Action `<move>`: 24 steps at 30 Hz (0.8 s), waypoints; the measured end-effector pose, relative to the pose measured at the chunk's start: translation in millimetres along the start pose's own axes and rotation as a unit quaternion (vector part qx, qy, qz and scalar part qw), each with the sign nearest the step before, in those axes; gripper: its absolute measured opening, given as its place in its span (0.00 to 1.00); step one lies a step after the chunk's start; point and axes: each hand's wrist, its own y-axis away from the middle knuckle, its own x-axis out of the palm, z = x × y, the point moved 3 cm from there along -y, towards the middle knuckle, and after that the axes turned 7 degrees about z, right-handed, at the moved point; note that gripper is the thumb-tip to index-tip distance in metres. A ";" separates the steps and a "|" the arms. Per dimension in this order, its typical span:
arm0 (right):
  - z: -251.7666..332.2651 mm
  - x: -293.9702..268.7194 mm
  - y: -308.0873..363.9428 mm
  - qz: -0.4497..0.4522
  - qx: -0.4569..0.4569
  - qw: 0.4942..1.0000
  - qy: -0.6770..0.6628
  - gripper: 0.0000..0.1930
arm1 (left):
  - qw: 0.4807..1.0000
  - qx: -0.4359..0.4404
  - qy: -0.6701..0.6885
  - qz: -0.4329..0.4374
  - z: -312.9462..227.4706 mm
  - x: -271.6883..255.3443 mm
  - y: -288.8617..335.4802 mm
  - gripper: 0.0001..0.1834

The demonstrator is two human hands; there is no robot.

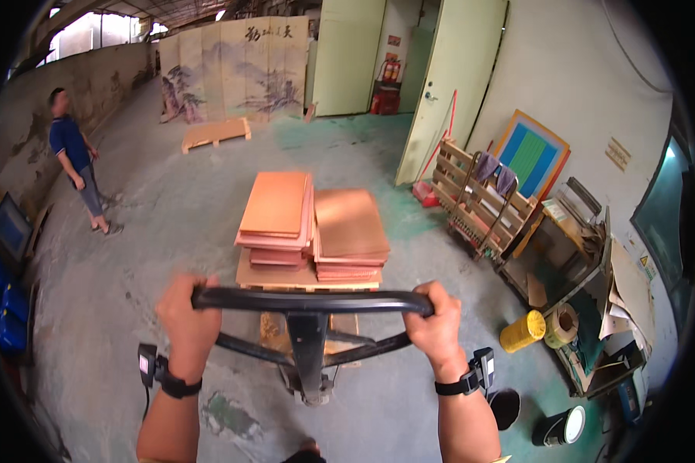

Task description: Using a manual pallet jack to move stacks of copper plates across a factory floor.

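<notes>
A black pallet jack handle [309,299] spans the lower middle of the view. My left hand [187,312], slightly blurred, is wrapped round its left end, and my right hand [437,320] grips the right end. Beyond the handle, a wooden pallet [247,276] carries two stacks of flat, orange-brown sheets. The left stack [276,204] stands taller; the right stack [352,224] sits beside it. Each wrist wears a black strap with a small device. The forks and the pallet's underside are mostly hidden behind the handle.
At the far left a person [73,158] in a blue shirt stands by the wall. A low pallet [216,134] lies before a painted folding screen [235,69]. To the right are an open green door [455,85], a slatted wooden cart [479,197], a yellow bucket [522,332] and a cluttered bench [564,231].
</notes>
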 end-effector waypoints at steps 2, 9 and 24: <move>-20.2 0.5 -56.3 0.015 0.001 1.000 -0.015 0.07 | 0.999 -0.021 0.025 0.010 -5.6 34.2 -48.1 0.09; -118.4 63.3 -170.4 -0.006 0.009 1.000 -0.017 0.07 | 0.999 -0.027 0.031 0.034 20.4 146.8 -118.4 0.08; -253.7 245.0 -450.0 0.029 -0.019 0.995 -0.093 0.09 | 0.996 -0.010 -0.017 0.084 125.5 319.4 -301.3 0.10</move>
